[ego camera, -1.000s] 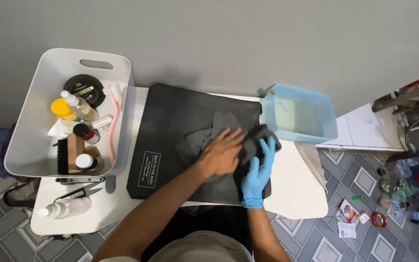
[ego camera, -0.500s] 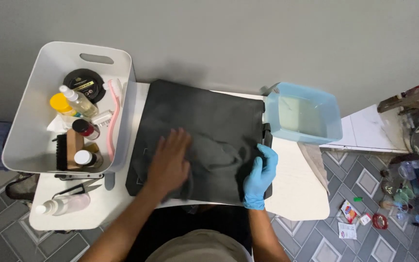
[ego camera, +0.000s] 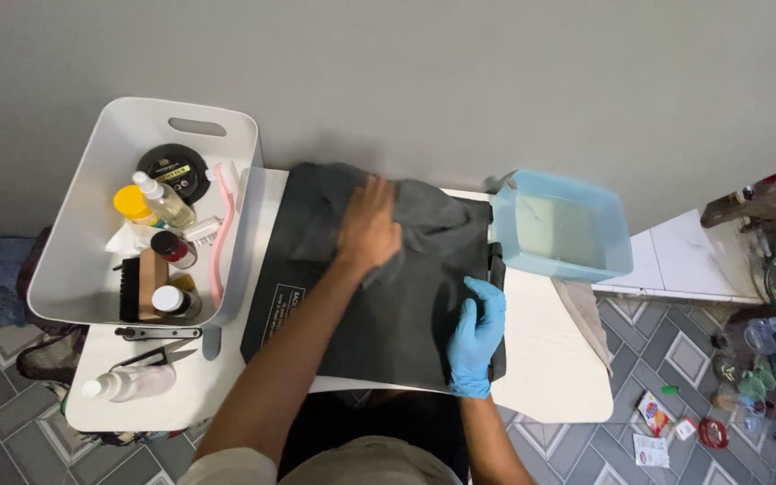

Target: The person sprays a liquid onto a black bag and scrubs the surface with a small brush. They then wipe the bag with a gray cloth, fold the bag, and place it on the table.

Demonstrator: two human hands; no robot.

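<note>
Grey cloth (ego camera: pixel 424 224) bunched under bare left hand (ego camera: pixel 368 224), palm pressing flat — gripping nothing. Blue-gloved right hand (ego camera: pixel 476 337) flat, fingers spread, steadying black mat (ego camera: pixel 379 314) on white table (ego camera: pixel 541 359).

Bare left hand (ego camera: pixel 369 226) flat on dark grey cloth (ego camera: pixel 424 224), fingers (ego camera: pixel 377 191) spread; blue-gloved right hand (ego camera: pixel 476 334) pins black mat (ego camera: pixel 379 314) edge. Blue tub (ego camera: pixel 617 260) right of fingers, white bin (ego camera: pixel 78 242) left.

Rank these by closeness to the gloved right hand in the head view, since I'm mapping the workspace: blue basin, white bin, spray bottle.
From the right hand:
1. Blue basin, just above and right of it.
2. Spray bottle, far left at the table's front edge.
3. White bin, far left and back; close to the bottle's distance.
</note>
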